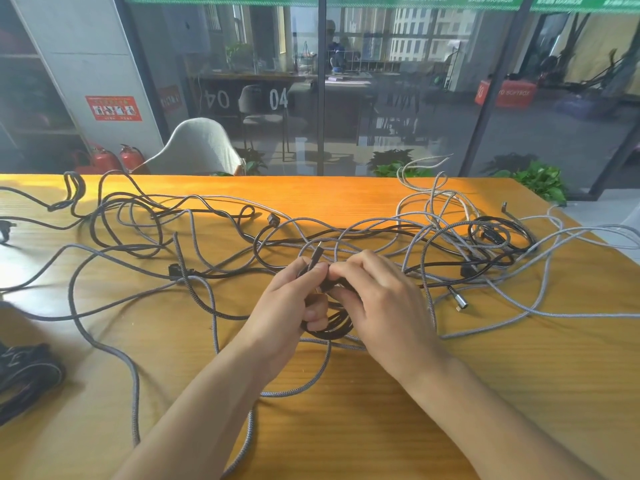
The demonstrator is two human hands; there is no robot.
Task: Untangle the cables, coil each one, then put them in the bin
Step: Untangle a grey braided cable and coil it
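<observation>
Several black and grey braided cables lie tangled across the wooden table (381, 393). My left hand (292, 299) grips a small coil of black cable (329, 325) at the table's middle, with its plug end (317, 254) sticking up above my fingers. My right hand (377, 299) pinches the same black cable right beside the left thumb. A grey braided cable (194, 292) runs under both hands toward the left. A black cable loop (498, 233) sits in the tangle at the right. No bin is in view.
A dark bundle of cable (24, 372) lies at the table's left edge. A silver plug (459, 301) rests right of my hands. Behind the table stand a white chair (197, 147), green plants (540, 181) and a glass wall.
</observation>
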